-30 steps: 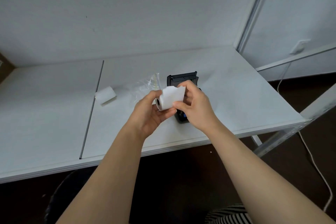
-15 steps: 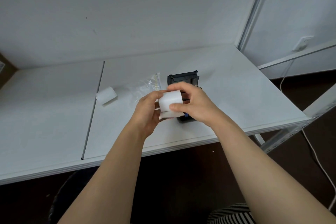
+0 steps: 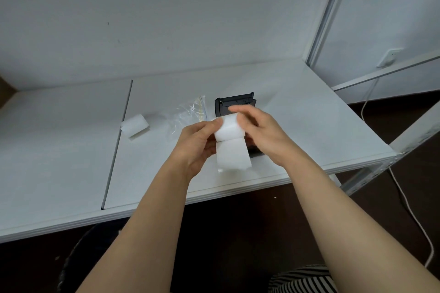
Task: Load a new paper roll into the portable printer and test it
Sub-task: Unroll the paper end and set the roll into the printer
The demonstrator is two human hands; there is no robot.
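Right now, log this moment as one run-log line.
left hand: holds paper roll | right hand: on roll | paper tail: hanging | printer: lid open

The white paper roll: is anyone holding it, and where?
Yes. Both hands hold the paper roll by its ends: left hand at one, right hand at the other.

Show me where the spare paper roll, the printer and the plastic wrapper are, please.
spare paper roll [image 3: 134,125], head view, its curved side.
printer [image 3: 235,103], head view, its open lid.
plastic wrapper [image 3: 188,114], head view, its crinkled middle.
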